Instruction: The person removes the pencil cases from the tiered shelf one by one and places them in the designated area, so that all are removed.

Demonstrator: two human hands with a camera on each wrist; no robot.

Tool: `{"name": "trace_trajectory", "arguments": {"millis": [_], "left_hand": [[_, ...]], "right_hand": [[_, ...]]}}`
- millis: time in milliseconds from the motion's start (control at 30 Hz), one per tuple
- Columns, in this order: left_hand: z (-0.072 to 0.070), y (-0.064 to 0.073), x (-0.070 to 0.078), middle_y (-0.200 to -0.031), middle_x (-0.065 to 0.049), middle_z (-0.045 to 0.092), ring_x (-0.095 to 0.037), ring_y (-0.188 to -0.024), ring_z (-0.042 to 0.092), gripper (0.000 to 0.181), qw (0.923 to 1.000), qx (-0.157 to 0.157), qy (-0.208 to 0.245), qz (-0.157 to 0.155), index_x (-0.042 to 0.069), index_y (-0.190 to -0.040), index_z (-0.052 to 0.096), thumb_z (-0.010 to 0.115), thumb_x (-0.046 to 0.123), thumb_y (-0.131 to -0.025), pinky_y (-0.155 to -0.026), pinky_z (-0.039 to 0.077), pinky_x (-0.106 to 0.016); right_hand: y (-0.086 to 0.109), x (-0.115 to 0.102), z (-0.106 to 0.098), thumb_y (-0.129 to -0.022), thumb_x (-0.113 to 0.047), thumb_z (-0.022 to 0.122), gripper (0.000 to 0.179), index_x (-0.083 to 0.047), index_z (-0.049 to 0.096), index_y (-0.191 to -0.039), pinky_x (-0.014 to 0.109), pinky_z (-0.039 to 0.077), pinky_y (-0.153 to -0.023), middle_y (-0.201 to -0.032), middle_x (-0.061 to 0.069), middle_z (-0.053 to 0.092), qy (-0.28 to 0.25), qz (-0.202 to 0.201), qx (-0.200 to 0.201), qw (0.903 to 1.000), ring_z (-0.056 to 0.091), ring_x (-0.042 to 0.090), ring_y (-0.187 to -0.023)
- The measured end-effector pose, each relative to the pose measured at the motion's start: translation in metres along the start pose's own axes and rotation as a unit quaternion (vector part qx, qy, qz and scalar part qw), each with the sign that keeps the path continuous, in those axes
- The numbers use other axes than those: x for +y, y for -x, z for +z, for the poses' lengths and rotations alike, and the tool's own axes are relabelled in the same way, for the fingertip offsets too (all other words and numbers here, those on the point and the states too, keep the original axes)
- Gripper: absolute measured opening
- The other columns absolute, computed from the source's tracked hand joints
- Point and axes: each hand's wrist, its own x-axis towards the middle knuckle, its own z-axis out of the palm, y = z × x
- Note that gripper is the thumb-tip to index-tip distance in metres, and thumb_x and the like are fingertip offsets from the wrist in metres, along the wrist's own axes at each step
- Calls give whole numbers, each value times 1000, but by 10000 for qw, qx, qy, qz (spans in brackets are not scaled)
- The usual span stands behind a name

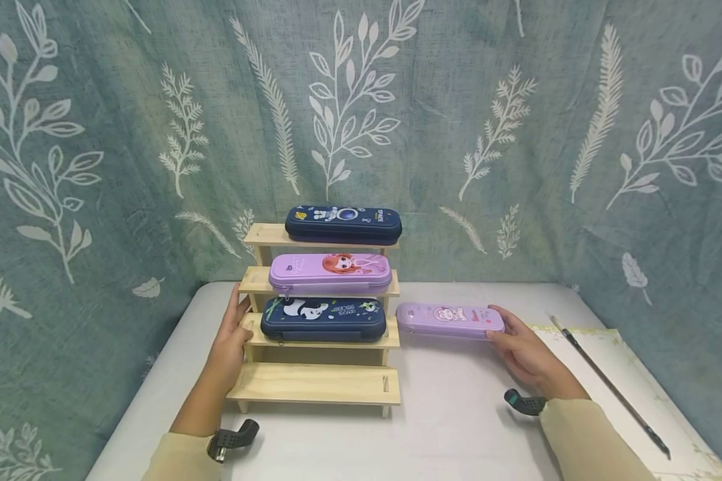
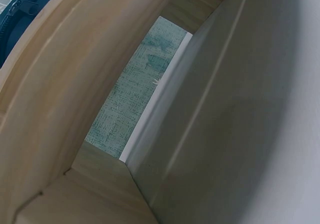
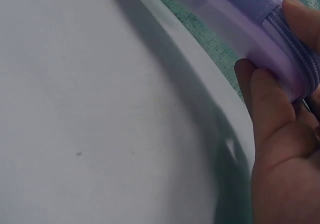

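A stepped wooden display rack (image 1: 313, 382) stands on the table. My left hand (image 1: 231, 337) grips its left side, thumb at the front of a tier and fingers reaching up along the side. To the rack's right, my right hand (image 1: 523, 347) holds a light purple pencil case (image 1: 418, 319) by its right end, thumb on top and fingers beneath. In the right wrist view that purple case (image 3: 225, 14) is raised over the white surface. A navy space case (image 1: 343, 234), a purple case with a red-haired girl (image 1: 301, 267) and a navy panda case (image 1: 325, 331) lie on the upper tiers; the lowest tier is bare.
A paintbrush (image 1: 610, 384) lies across a cream sheet of paper (image 1: 583, 427) on the right of the white table (image 1: 445, 427). A green leaf-patterned curtain (image 1: 433, 133) hangs behind and along both sides.
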Motion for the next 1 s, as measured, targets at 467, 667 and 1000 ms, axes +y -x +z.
{"name": "trace_trajectory", "arguments": {"millis": [467,667,1000], "left_hand": [[0,1,2,-176,-2,12,-31,-142,43,97,9995,167,-38,-262,57,-163,2,34,-5,-95,-44,31,-25],[0,-1,4,-176,-2,13,-30,-153,29,95,9994,134,-215,-238,53,-165,-1,33,-3,-97,-60,36,-22],[1,-1,2,-176,-3,11,-31,-157,25,98,9998,105,-34,-161,54,-164,0,33,-6,-94,-60,40,-19]], "right_hand": [[-3,17,3,-101,-3,62,95,-14,-2,-170,19,42,-109,-176,16,-6,-407,151,209,9988,6,34,-162],[-3,18,2,-99,-2,65,96,-19,2,-170,20,44,-108,-177,14,-3,-370,109,453,9982,11,34,-162],[-2,20,3,-101,-7,65,103,-25,-10,-169,26,46,-109,-177,12,-8,-300,143,547,9980,10,37,-161]]}}
